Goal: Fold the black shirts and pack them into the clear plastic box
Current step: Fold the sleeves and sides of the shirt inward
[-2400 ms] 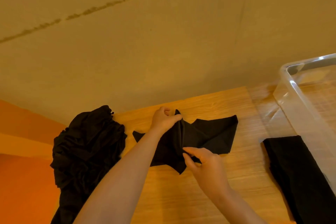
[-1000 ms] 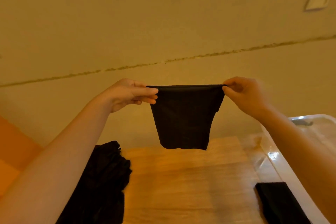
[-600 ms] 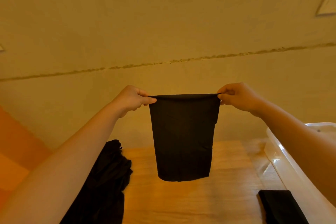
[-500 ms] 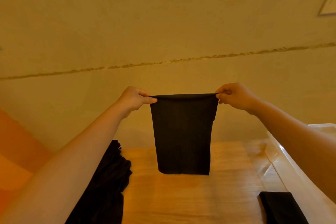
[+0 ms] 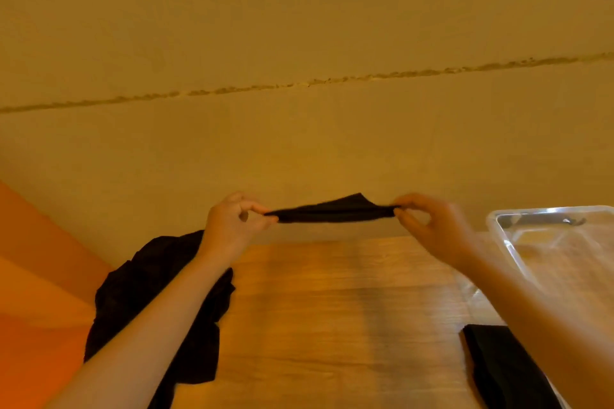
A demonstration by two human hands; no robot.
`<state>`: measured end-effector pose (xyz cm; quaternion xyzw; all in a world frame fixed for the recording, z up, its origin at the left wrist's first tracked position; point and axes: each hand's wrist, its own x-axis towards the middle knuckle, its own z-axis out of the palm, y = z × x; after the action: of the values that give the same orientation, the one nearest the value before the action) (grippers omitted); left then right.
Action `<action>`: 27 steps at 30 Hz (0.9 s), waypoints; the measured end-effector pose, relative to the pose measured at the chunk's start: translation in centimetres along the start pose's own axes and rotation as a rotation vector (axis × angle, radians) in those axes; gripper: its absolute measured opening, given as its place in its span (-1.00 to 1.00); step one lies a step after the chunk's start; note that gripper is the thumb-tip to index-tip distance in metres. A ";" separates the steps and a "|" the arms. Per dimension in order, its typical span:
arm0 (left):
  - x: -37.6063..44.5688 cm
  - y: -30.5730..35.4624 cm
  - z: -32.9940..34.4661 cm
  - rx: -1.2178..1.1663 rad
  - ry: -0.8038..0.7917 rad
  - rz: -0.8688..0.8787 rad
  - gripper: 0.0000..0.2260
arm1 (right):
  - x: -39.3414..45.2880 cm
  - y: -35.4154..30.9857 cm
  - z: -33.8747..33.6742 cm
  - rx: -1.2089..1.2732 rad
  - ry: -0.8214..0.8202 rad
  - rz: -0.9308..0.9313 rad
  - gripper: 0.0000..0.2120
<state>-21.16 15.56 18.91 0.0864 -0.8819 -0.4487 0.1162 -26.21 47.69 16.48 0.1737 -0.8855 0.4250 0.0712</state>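
A single view is given, taken from a camera worn on the head and directed forward and slightly down. The left hand [image 5: 232,226] and right hand [image 5: 428,226] are seen close, raised at mid-frame, with both forearms entering from the lower edge. Beyond the fingertips a plain wall [image 5: 299,26] fills the upper half. Below the fingers the wooden table [image 5: 332,309] is seen from above at near range. Wide-angle bending is noticeable toward the edges. No second view is supplied, so no shared area can be stated.
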 end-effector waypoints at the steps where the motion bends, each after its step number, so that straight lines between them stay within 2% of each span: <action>1: -1.7 -1.7 1.0 0.029 -0.012 -0.002 -0.90 | -2.1 1.2 1.2 -0.034 -0.039 -0.030 -0.83; 4: -7.6 -7.3 4.2 0.197 -0.079 0.024 -0.92 | -9.0 5.4 5.0 -0.110 -0.242 -0.060 -0.80; 6: -11.6 -11.1 6.0 0.344 -0.170 0.118 -0.85 | -13.4 7.9 7.3 -0.175 -0.401 -0.025 -0.77; 8: -15.0 -14.2 7.2 0.392 -0.274 0.176 -0.78 | -17.2 9.6 8.8 -0.243 -0.495 -0.044 -0.66; 10: -17.9 -16.2 8.0 0.427 -0.301 0.203 -0.75 | -20.0 10.5 9.6 -0.308 -0.490 -0.124 -0.52; 13: -21.3 -17.6 8.5 0.472 -0.242 0.288 -0.96 | -22.3 10.2 9.8 -0.327 -0.453 -0.198 -0.55; 15: -22.8 -17.8 8.5 0.498 -0.233 0.307 -0.80 | -23.4 9.9 9.8 -0.328 -0.455 -0.219 -0.67; 21: -24.6 -17.3 8.1 0.527 -0.225 0.401 -0.78 | -24.4 8.8 9.5 -0.348 -0.437 -0.234 -0.68; 25: -22.5 -14.9 10.8 0.482 -0.098 0.331 -0.75 | -21.8 5.7 12.6 -0.296 -0.350 -0.244 -0.67; 27: -20.9 -13.9 13.4 0.465 -0.127 0.270 -0.68 | -20.0 4.6 15.6 -0.339 -0.341 -0.196 -0.62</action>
<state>-4.21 23.18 -2.63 -0.0357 -0.9702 -0.2192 0.0965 -8.99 43.18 -2.14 0.3133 -0.9222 0.2263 -0.0103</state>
